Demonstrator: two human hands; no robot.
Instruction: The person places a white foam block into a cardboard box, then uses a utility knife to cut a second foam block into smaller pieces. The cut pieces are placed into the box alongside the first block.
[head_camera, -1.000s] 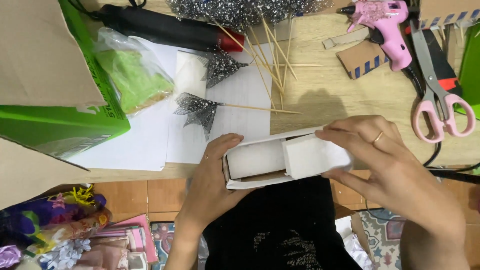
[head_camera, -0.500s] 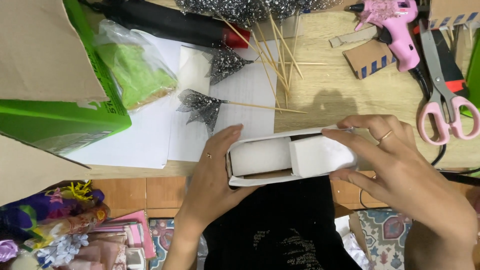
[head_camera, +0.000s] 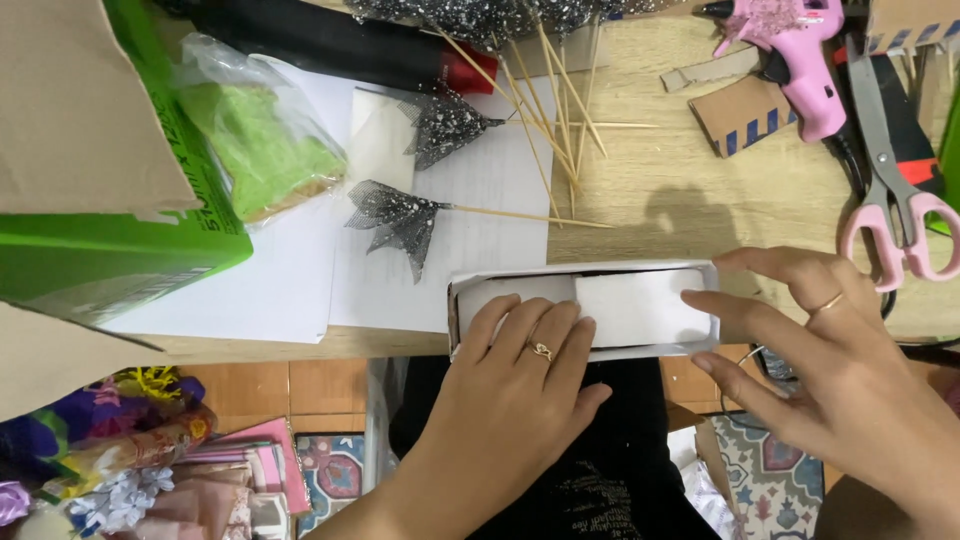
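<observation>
At the near edge of the wooden table (head_camera: 690, 190), right in front of the person, sits a shallow white box (head_camera: 585, 268), long side running left to right, open face up, w/ a white block (head_camera: 630, 305) lying inside toward the right half. Left hand (head_camera: 515, 385) lies flat, fingers together, pressing down into the box's left half; it isn't gripping anything, just palm and fingers resting on the inside. There's a ring on one finger. Right hand (head_camera: 815, 345) is at the box's right end, fingers spread wide: upper fingers along the far right corner, lower ones under the near right corner, so it brackets the end rather than closing round it. Ring on that hand too.

Just beyond the box, on white paper sheets (head_camera: 300, 270), lie two skewers w/ black glittery mesh bows (head_camera: 400, 215) on the ends, and a loose fan of bare wooden skewers (head_camera: 545, 90) further back. Left side: a green carton (head_camera: 110, 265) w/ brown flaps open, and beside it a clear bag of green stuff (head_camera: 260, 140). A black tube w/ a red end (head_camera: 340, 45) lies along the back. Far right: pink glue gun (head_camera: 795, 55), pink-handled scissors (head_camera: 900, 215), a bit of striped cardboard (head_camera: 735, 115). Below the table edge, bottom left, a heap of coloured wrapping bits (head_camera: 120, 465).
</observation>
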